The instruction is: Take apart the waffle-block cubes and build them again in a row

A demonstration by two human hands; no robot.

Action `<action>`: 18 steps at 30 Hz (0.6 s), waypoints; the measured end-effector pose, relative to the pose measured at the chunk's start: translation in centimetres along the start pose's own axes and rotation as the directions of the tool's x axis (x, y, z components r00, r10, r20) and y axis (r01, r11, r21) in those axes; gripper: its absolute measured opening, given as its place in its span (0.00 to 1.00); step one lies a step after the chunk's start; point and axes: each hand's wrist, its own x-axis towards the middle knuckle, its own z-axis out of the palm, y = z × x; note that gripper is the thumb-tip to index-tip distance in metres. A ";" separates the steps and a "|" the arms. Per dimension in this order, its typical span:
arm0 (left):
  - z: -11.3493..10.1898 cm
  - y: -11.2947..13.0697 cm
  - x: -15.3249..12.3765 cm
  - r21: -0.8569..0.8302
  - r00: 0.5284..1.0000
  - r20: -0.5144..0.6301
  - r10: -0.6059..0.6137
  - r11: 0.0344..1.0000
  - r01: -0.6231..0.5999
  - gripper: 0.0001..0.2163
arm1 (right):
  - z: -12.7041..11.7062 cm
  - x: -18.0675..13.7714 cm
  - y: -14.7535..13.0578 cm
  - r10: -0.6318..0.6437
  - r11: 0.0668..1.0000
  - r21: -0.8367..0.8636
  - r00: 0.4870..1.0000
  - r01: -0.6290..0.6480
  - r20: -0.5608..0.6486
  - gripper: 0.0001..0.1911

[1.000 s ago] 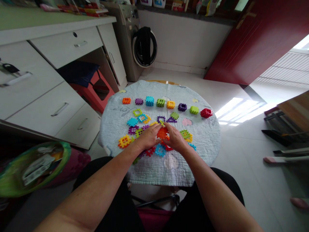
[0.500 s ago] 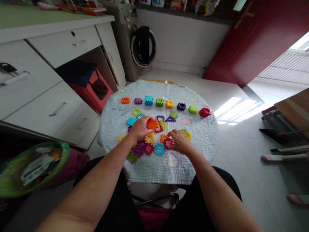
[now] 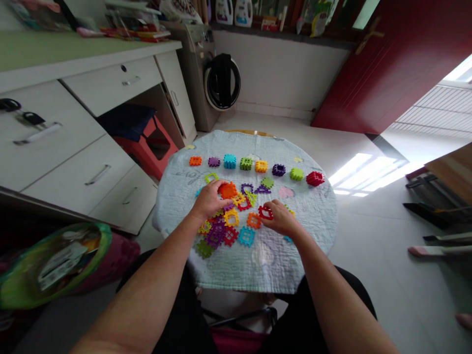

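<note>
left hand [image 3: 208, 200] grips orange piece [image 3: 227, 190] | right hand [image 3: 280, 218] touches red piece [image 3: 265, 212] (flat)

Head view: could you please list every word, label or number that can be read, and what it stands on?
Nothing reads clearly.
Grey cursive writing on the quilt: too faint to read.
Bottles on the far ledge: labels too small.
Label on the green bag: blurred.
</note>
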 end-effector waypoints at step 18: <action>-7.5 -14.5 11.0 0.428 0.986 0.020 -0.168 0.892 0.143 0.24 | 1.2 2.2 1.4 0.083 0.996 0.066 0.901 -0.061 -0.426 0.27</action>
